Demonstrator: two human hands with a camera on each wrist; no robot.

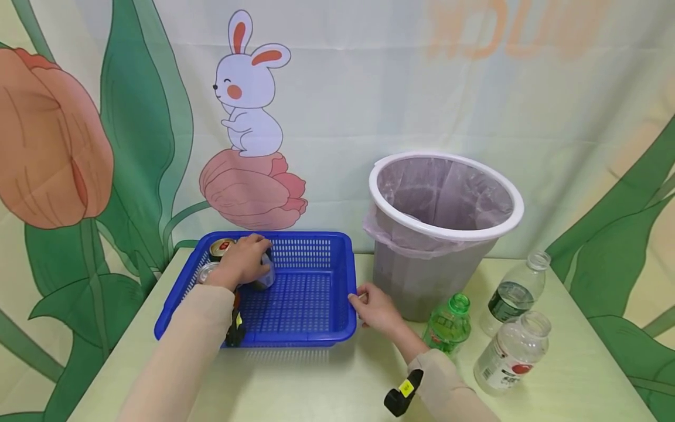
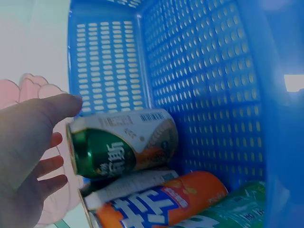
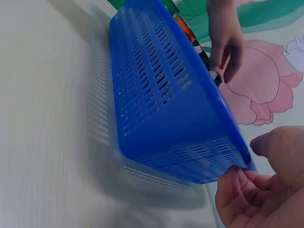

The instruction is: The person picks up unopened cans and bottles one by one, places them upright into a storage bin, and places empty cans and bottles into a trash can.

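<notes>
A blue plastic basket (image 1: 295, 337) stands on the table, tilted in the right wrist view. My left hand (image 1: 242, 261) is inside its left part, above a green-and-white drink can (image 2: 126, 142). In the left wrist view the thumb is by the can's end and the loose fingers are beside it; no grip shows. Beside that can lie an orange can (image 2: 166, 202) and a green can (image 2: 237, 211). The right hand (image 1: 377, 308) pinches the basket's right rim, with thumb above and fingers below, as the right wrist view (image 3: 261, 185) shows.
A grey bin (image 1: 406, 281) with a white rim and a plastic liner stands behind my right hand. To its right are a green bottle (image 1: 448, 328), a clear bottle with a dark label (image 1: 511, 302) and a clear wide-mouthed bottle (image 1: 511, 354). A printed cloth hangs behind the table.
</notes>
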